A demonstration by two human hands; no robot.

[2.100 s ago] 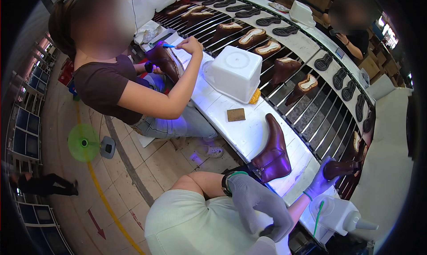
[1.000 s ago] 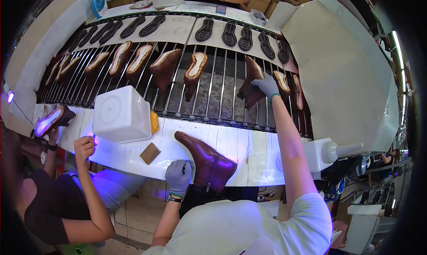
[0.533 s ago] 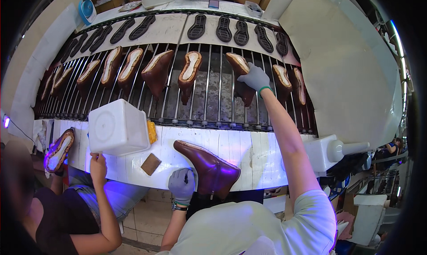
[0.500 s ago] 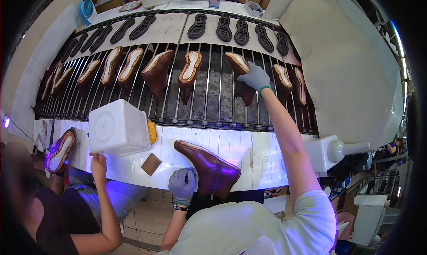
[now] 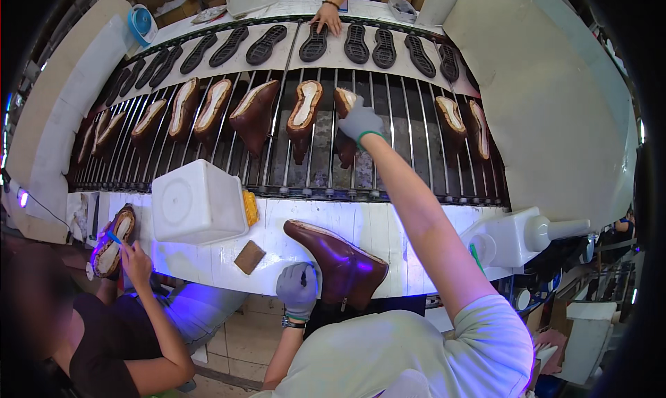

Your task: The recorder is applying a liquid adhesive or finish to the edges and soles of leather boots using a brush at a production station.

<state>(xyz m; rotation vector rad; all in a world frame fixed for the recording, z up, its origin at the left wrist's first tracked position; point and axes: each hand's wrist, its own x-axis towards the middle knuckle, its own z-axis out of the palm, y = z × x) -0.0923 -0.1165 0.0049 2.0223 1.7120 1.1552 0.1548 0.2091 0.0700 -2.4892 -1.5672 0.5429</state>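
Note:
My right hand (image 5: pixel 361 120), in a grey glove with a green cuff, grips an upside-down brown boot (image 5: pixel 345 103) on the roller rack, covering much of it. Just left of it sits another upturned boot (image 5: pixel 304 110) with a pale sole face. My left hand (image 5: pixel 297 290), also gloved, is closed at the bench's front edge; whatever lies in its fingers is hidden apart from a dark spot. Right beside that hand a shiny brown ankle boot (image 5: pixel 340 259) lies on the white bench, its zip pull hanging at the near edge.
A white tub (image 5: pixel 198 202) and a brown square pad (image 5: pixel 249 257) are on the bench (image 5: pixel 347 214). Black soles (image 5: pixel 266 44) line the far shelf, where another person's hand (image 5: pixel 327 18) touches one. At left a co-worker's hand (image 5: pixel 137 265) holds a blue-handled tool against a boot.
My right hand has brought the boot leftward along the rack. Another person's hand has reached onto a far sole, and one more sole lies there. The co-worker's hand moved from the tub to the boot.

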